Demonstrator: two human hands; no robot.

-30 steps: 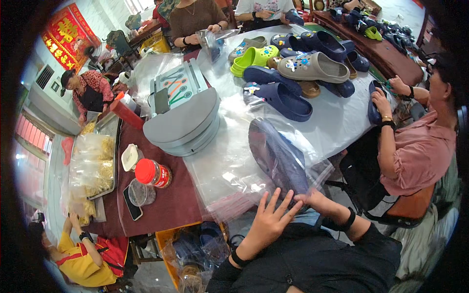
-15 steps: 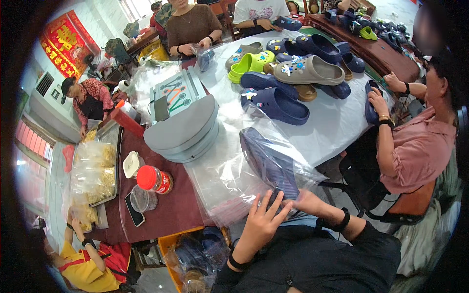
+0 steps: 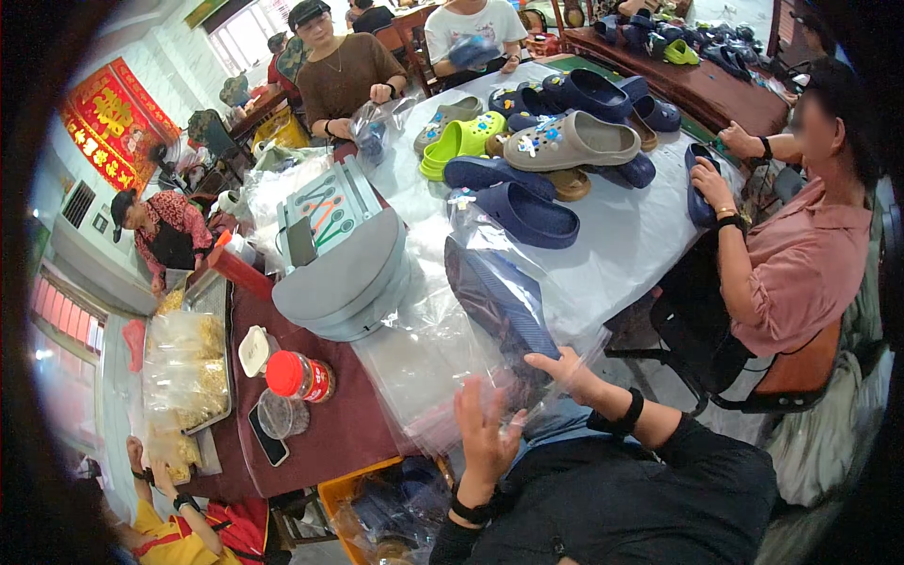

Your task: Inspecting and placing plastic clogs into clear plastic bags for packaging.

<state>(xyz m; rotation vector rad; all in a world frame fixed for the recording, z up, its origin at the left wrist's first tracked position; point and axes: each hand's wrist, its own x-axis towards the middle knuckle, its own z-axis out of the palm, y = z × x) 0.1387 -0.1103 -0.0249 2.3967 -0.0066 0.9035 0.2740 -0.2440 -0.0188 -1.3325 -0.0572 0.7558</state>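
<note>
A navy clog (image 3: 494,294) lies sole up inside a clear plastic bag (image 3: 576,350) at the table's near edge. My right hand (image 3: 567,369) is closed on the near end of the bagged clog, its thumb on top. My left hand (image 3: 482,435) is raised beside the bag's near end, fingers apart and partly blurred; nothing shows in it. Under the clog and to its left lies a stack of flat clear bags (image 3: 400,381). Just beyond it, a loose navy clog (image 3: 527,215) sits at the front of a pile with a grey clog (image 3: 574,141) and a lime-green clog (image 3: 461,143).
To the left stand a grey rounded machine (image 3: 344,273), a red-lidded jar (image 3: 299,375) and a phone (image 3: 268,435). Below the table edge, an orange crate (image 3: 339,490) holds bagged clogs. A co-worker in pink (image 3: 800,254) handles a clog at the right; others work across the table.
My left hand has come off the bagged clog and moved left and down, fingers raised. My right hand's thumb now shows on top of the clog. The view has shifted slightly.
</note>
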